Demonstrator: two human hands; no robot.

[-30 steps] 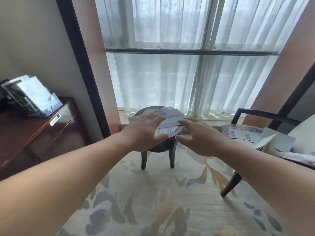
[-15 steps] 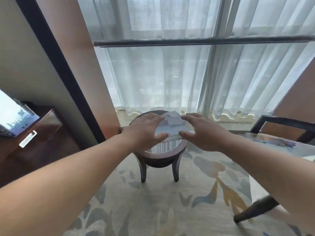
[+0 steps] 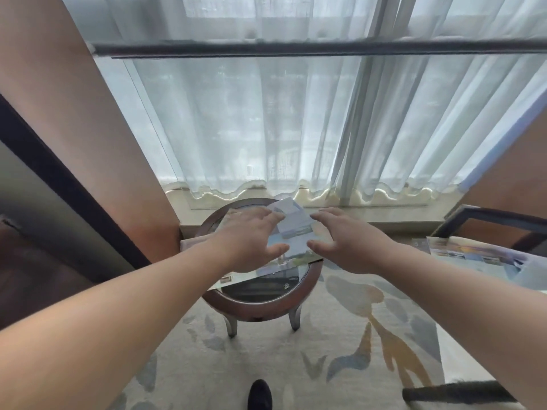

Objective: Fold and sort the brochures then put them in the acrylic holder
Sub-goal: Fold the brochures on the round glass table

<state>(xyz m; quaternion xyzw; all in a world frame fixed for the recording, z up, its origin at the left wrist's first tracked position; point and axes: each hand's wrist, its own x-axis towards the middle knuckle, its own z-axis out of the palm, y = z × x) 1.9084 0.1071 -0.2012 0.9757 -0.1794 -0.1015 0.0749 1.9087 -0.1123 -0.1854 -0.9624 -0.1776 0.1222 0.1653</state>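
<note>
Brochures spread on a round, dark-wood, glass-topped table (image 3: 260,306).
A small folded pale blue-and-white brochure (image 3: 291,218) lies near the table's far edge, on top of a large unfolded photo-printed sheet (image 3: 284,258) that overhangs the left edge. More open printed sheets (image 3: 473,255) lie on the right.

Both arms extend forward and converge toward the centre. The left forearm (image 3: 118,315) enters from the lower left, and the right forearm (image 3: 461,294) enters from the lower right. The left hand (image 3: 251,244) is palm down, fingers straight and close together, thumb angled inward. The right hand (image 3: 346,242) mirrors it: palm down, fingers loosely extended, thumb pointing toward the left hand. The two thumbs are near each other but apart.
</note>
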